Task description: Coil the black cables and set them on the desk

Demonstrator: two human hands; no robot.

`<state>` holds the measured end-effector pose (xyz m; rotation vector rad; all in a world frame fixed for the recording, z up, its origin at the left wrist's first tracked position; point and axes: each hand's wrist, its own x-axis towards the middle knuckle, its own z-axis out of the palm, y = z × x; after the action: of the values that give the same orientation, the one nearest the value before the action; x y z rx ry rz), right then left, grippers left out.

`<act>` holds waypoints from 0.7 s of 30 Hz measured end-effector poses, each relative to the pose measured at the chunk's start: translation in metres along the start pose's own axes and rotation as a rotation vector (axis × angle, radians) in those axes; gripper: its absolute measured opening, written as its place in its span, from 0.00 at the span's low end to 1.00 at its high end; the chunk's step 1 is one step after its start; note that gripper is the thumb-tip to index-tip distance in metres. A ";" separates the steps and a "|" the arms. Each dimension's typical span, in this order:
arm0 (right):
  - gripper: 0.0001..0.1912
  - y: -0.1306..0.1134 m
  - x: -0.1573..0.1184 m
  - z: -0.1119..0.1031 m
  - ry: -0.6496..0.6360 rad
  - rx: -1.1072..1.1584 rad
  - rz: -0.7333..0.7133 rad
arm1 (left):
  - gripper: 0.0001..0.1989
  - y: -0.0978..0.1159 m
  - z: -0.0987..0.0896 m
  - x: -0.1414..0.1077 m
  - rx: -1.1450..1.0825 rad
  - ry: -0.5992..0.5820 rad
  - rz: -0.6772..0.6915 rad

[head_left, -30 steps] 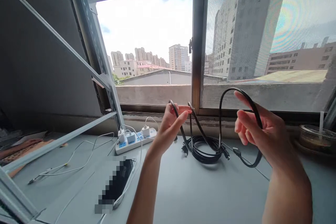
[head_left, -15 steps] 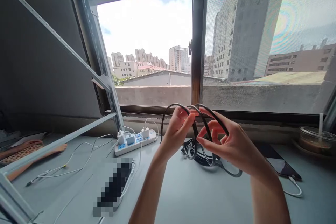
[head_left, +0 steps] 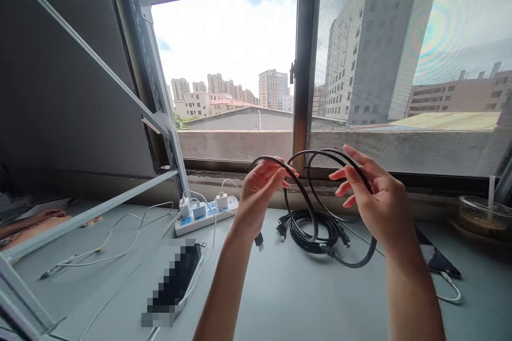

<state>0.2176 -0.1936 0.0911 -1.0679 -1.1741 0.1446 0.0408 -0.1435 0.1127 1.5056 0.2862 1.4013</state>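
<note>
The black cable [head_left: 356, 265] is only partly gathered, its loose loops untied above a neat coil [head_left: 310, 246] on the table [head_left: 320, 298] — left hand [head_left: 258, 192] pinching it, right hand [head_left: 382, 197] with fingers spread around it, though whether clamped I cannot tell.

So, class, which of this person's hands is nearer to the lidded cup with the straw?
Right. The right hand is raised to the left of the lidded cup, not touching it; the left hand is farther left, beyond the right one.
</note>
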 end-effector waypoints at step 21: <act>0.19 -0.001 -0.004 -0.012 0.167 -0.072 -0.206 | 0.22 0.008 -0.008 -0.006 0.534 0.150 0.122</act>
<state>0.2253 -0.2040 0.0888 -0.9950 -1.1364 -0.1456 0.0285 -0.1475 0.1131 1.8707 0.7166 1.6191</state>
